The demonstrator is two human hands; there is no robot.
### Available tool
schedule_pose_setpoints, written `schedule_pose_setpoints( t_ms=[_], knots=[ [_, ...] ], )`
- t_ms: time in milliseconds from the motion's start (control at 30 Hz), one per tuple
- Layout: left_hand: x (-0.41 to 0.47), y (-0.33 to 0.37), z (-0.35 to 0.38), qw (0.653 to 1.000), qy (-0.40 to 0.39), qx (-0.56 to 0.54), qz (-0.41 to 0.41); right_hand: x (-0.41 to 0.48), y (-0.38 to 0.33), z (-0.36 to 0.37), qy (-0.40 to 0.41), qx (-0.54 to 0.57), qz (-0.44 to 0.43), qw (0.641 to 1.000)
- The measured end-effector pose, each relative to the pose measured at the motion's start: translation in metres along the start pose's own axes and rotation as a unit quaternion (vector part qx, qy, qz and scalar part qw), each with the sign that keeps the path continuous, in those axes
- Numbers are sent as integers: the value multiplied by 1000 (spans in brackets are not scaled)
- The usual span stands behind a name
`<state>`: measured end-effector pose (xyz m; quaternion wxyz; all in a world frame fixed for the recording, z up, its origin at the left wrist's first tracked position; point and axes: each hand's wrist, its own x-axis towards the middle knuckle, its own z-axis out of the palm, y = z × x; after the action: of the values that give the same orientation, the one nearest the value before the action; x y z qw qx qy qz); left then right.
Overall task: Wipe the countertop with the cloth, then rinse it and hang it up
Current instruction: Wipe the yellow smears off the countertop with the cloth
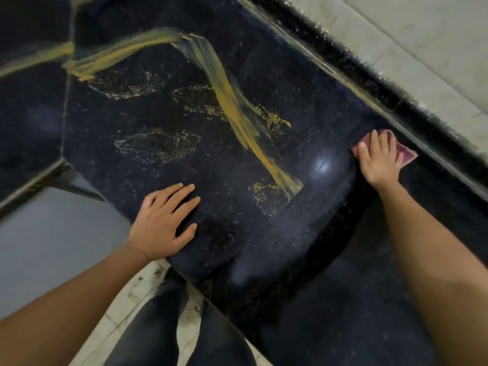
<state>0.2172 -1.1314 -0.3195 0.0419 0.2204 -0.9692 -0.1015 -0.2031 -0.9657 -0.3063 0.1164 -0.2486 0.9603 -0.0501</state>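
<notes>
**Inspector:** Black speckled stone made up the countertop (148, 186). A broad ochre-yellow smear (237, 109) ran across it from the far left down toward the near right. Thin, broken yellowish patches (158, 145) lay on either side of it.

**Clerk:** Location of the cloth?

**Inspector:** The cloth (406, 154), dark red, lay flat on the countertop at the right, near the raised back edge. It sat beyond the near end of the smear and apart from it.

**Clerk:** Condition of the hands?

**Inspector:** The right hand (380, 157) rested on top of the cloth, fingers extended and pressing down, not curled round it. Cloth corners showed past the fingertips and at the hand's right side. The left hand (163, 220) lay palm-down at the countertop's front edge, fingers straight and slightly spread, grasping nothing.

**Clerk:** Other observations?

**Inspector:** A bright glare (320, 163) sat on the stone between the smear's near end and the right hand. A pale tiled wall (422, 35) stood behind the back edge. Below the front edge were dark trousers (158, 326) and pale, marked floor tiles (126, 299).
</notes>
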Motion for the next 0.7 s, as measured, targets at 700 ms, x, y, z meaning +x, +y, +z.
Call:
schedule_pose_setpoints(
  t_ms=[700],
  knots=[
    [-2,5,-12,999,-42,-18,-14,-345,-106,82,-101,-152,-226,957]
  ],
)
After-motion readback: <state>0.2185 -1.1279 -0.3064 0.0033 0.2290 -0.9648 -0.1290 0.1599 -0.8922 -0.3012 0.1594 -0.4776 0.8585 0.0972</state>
